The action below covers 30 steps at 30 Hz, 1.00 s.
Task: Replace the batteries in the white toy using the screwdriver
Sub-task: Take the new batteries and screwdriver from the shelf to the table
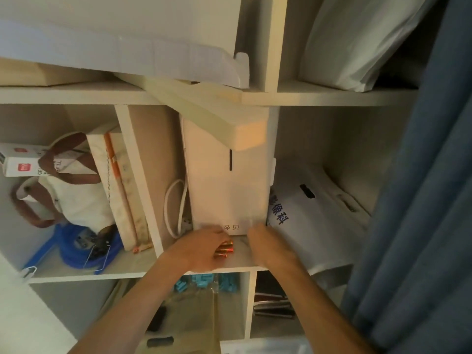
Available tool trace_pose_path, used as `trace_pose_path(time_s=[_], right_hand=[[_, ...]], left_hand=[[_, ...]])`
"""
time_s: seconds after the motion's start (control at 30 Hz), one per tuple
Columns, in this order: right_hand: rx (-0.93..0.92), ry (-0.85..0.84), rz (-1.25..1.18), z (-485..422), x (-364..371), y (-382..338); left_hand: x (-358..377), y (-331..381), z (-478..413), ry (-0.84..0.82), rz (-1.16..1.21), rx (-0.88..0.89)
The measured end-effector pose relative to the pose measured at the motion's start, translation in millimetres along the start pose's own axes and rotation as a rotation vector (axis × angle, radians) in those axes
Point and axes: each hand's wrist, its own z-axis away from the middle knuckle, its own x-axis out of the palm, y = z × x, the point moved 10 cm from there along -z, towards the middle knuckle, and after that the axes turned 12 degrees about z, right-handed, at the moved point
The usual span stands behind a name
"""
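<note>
Several red-and-gold batteries [225,249] sit at the front of a white shelf board [240,259], in the fingers of my left hand [201,249], which curls around them. My right hand [269,245] lies just to their right on the same shelf, back upward. It is blurred, and its fingertips reach the foot of a tall white box [224,190]. Nothing shows between its fingers. Neither the white toy nor the screwdriver is in view.
A white bag with blue characters [314,221] fills the compartment to the right. A blue curtain [421,200] hangs along the right edge. A white cable [176,208] loops left of the box. Further left are a blue coil [81,249] and a tote bag [76,200]. Blue pieces [204,281] lie on the shelf below.
</note>
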Motion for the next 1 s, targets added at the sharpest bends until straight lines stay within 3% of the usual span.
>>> trace_pose_path(time_s=[0.3, 0.53, 0.6, 0.77, 1.0], right_hand=[[0.069, 0.070, -0.111, 8, 1, -4], [0.092, 0.260, -0.307, 19, 10, 0], [0.104, 0.328, -0.470, 19, 16, 4], [-0.026, 0.323, -0.950, 24, 6, 1], [-0.402, 0.209, -1.241, 39, -46, -75]], left_hand=[[15, 11, -15, 0.022, -0.092, -0.129], [13, 20, -7, 0.094, -0.131, -0.272], [5, 14, 2, 0.212, -0.031, -0.297], [-12, -7, 47, 0.532, 0.687, -0.213], [-71, -24, 176, 1.007, 0.875, -0.172]])
